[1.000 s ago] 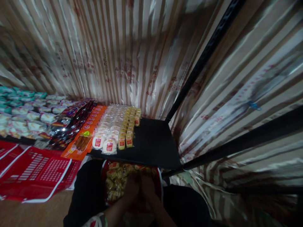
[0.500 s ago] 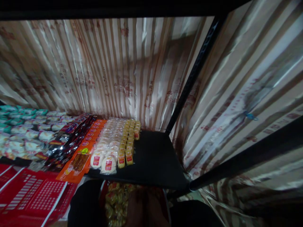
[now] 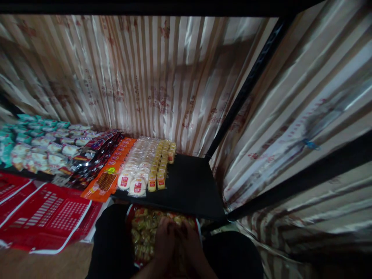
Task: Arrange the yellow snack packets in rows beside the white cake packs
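Between my knees sits a red container with a pale rim (image 3: 200, 228), filled with small yellow-wrapped snack packets (image 3: 142, 236). My left hand (image 3: 165, 236) and my right hand (image 3: 188, 238) are both inside it, side by side among the packets. The fingers of each look curled inward. Dim light hides what they hold, if anything. Beyond the container, a black shelf (image 3: 192, 184) carries rows of similar yellow packets (image 3: 157, 176). White round wrapped crackers (image 3: 137, 186) stand just left of those.
Orange snack bags (image 3: 104, 182), dark glossy bags (image 3: 93, 155), white packets (image 3: 58, 159) and green packets (image 3: 26, 130) continue leftward along the shelf. Red printed bags (image 3: 55, 213) hang or lie at lower left. A black post (image 3: 244, 89) and striped sheeting (image 3: 157, 77) bound the shelf.
The view has shifted, so the shelf sits slightly higher and more of the container shows. Both hands appear farther forward in the container, with their fingers more visible.
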`<state>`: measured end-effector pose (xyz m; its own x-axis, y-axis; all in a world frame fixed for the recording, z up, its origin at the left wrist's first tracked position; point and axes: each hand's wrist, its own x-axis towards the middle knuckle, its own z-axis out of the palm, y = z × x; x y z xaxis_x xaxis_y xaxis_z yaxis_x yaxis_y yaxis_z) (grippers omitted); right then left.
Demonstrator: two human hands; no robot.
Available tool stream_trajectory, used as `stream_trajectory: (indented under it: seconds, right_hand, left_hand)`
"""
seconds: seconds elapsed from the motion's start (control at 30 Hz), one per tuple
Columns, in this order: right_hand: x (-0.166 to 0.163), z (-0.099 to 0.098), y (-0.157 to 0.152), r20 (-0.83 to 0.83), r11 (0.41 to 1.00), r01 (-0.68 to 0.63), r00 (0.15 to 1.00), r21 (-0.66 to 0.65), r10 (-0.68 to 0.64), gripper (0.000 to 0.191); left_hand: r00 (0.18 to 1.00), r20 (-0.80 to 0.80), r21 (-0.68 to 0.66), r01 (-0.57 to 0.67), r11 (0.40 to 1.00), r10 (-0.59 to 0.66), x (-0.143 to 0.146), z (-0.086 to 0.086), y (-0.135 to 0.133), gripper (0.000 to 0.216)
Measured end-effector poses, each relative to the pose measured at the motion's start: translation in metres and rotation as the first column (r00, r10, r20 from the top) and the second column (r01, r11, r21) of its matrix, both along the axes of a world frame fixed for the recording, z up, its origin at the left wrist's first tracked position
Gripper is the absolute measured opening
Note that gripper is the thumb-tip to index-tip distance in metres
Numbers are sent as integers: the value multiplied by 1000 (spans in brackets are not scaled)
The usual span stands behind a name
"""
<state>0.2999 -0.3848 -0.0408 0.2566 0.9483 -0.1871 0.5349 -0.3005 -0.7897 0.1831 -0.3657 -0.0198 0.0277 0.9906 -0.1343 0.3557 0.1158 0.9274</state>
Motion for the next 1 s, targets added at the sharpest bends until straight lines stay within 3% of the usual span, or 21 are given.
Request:
stream_trajectory:
  seconds: [0.23,0.47,0.77,1.0]
  right_hand:
    - [3,39,8,-187,986,43,982,160,-12,37]
    - [18,46,37,-237,959,154,967,236,-97,39]
    - [29,41,62,-278,949,178,955,260,-103,41]
    - [33,44,95,-261,911,281,943,303,-205,42]
  left_hand:
    - [996,89,222,-15,975,-5,6,37,8,25]
    - [999,-9,327,43,944,-42,12,41,15,35]
    - [995,-68,293,87,952,-70,31,34,30,46]
    - [996,-12,176,90,980,-89,47,44,61,43]
